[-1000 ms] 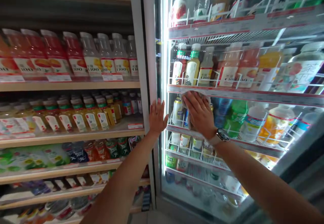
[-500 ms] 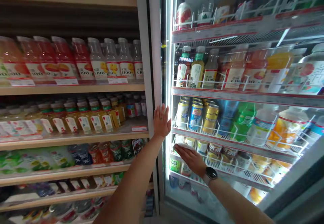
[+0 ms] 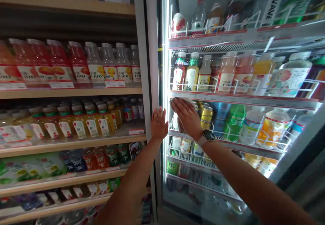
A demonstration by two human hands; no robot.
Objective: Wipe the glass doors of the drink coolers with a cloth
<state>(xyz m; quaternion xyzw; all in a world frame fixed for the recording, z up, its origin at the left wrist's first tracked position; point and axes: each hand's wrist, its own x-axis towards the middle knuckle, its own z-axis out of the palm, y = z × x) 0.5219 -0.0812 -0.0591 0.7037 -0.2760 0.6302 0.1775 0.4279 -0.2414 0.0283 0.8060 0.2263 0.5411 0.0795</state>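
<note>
My left hand lies flat against the pale upright frame at the left edge of a lit drinks fridge, fingers stretched upward, holding nothing. To its right, my right hand presses a light-coloured cloth against what appears to be the fridge's glass door. Parts of the cloth show around the fingers and below the palm; the rest is hidden under the hand. A watch is on the right wrist. Behind the glass, cans and bottles are partly covered by this hand.
Inside the fridge, bottles fill several wire-fronted shelves. At left, wooden shelves carry rows of juice bottles and green-capped bottles. A bright light strip runs down the fridge's left side.
My right hand has moved up the glass with the cloth, from the lower can shelf to the shelf above. My left hand stays on the frame. The view has shifted slightly.
</note>
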